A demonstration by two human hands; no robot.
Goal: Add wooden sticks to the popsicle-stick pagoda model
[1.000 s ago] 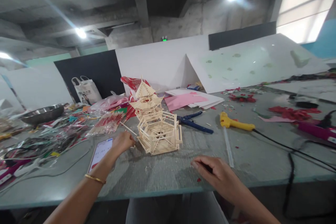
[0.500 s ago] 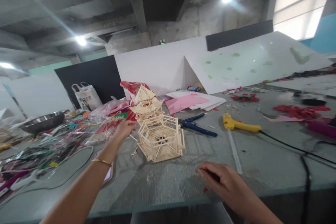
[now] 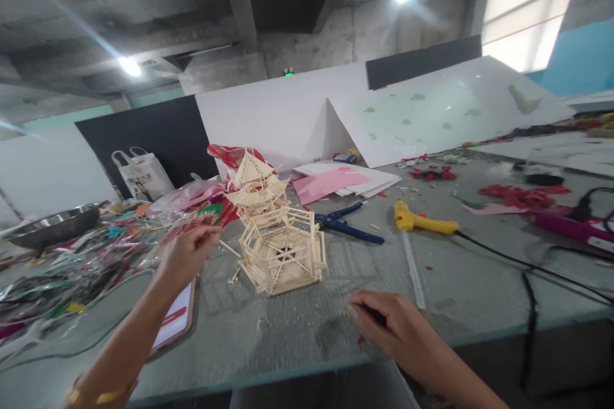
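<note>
A pagoda-like model of thin pale wooden sticks [image 3: 283,255] stands on the grey table, its pointed roof at the back and an open hexagonal frame in front. To its left, my left hand [image 3: 187,255] is closed with the fingertips together; whatever is between them is too small to make out. A loose thin stick [image 3: 230,248] lies between those fingertips and the model. My right hand [image 3: 388,319] rests at the front of the table, fingers curled and closed, with nothing visible in them.
Blue-handled pliers [image 3: 350,228] lie right of the model, then a yellow glue gun [image 3: 425,222] with a clear glue stick [image 3: 412,268]. A phone [image 3: 180,316] lies under my left forearm. Plastic-wrapped bundles [image 3: 105,255] and a metal bowl [image 3: 57,225] are at left.
My left hand has drawn back to the left, away from the model, uncovering more of the phone and the loose stick. My right hand stays curled; the whole view has shifted slightly.
</note>
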